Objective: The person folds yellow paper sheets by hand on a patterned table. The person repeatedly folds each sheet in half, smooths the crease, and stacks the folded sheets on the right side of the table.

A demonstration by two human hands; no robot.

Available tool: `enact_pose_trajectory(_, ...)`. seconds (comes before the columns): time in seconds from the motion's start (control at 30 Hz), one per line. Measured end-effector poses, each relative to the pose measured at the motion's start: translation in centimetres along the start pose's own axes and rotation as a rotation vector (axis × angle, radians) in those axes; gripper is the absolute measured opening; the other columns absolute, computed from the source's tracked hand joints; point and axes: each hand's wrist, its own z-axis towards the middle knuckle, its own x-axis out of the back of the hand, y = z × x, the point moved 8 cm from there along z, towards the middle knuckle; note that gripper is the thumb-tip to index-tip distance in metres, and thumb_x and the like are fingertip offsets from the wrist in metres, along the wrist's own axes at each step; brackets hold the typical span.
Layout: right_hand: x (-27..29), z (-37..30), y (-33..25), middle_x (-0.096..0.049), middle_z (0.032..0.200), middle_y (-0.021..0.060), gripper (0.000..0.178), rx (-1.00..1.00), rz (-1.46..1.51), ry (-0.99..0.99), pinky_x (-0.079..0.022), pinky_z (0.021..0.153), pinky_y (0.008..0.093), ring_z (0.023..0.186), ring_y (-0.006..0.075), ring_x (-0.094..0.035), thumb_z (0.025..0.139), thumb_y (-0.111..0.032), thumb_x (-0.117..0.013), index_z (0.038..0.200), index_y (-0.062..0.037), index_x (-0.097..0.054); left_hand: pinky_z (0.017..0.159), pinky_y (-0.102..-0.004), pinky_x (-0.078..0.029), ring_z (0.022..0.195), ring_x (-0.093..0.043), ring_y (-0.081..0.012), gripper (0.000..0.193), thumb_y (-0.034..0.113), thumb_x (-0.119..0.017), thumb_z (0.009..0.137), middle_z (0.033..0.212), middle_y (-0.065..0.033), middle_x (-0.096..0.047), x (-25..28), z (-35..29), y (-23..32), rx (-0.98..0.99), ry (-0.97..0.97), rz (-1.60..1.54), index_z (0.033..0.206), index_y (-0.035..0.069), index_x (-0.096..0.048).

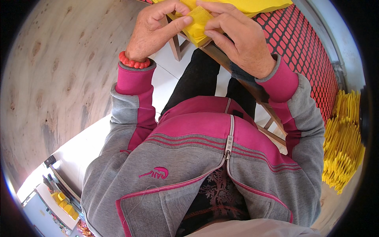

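Note:
A thin yellow sheet of fabric-like material [200, 19] is held up between my hands at the top of the view, its near part folded to a narrow end. My left hand [152, 29], with a red bead bracelet [134, 62] at the wrist, pinches its left edge between thumb and fingers. From the other side my right hand [246, 41] grips it with curled fingers and thumb. Right behind the hands lies a wider yellow sheet [256, 5]; whether it joins the held piece I cannot tell.
A wooden board [59, 71] fills the left side. On the right lies a red-and-black patterned surface [304, 47], with a wooden frame [221, 57] beside my legs. Many folded yellow pieces [343, 150] are stacked at far right. Yellow rolls [65, 204] sit at lower left.

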Motion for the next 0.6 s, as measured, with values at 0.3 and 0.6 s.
enact_pose_trajectory(0.3, -0.1, -0.1, 0.7, -0.07, 0.121, 0.0186, 0.015, -0.054, 0.12, 0.002, -0.057, 0.083, 0.0351, 0.103, 0.0315, -0.07, 0.084, -0.003, -0.075, 0.093, -0.0022, -0.063, 0.078, -0.0298, -0.047, 0.083, -0.06, -0.0163, 0.012, 0.001, -0.07, 0.086, 0.091, -0.0059, -0.065, 0.2, 0.0, 1.1, -0.109, -0.04, 0.021, 0.097, 0.002, -0.064)
enact_pose_trajectory(0.6, 0.1, -0.2, 0.9, -0.069, 0.12, 0.0202, 0.017, -0.089, 0.192, 0.028, -0.058, 0.082, 0.035, 0.101, 0.0316, -0.07, 0.084, -0.002, -0.076, 0.095, -0.0017, -0.064, 0.074, -0.0274, -0.045, 0.08, -0.056, -0.0103, 0.008, 0.003, -0.071, 0.094, 0.086, -0.0009, -0.063, -0.1, 0.1, 0.3, -0.005, -0.009, -0.036, 0.091, 0.004, -0.063)
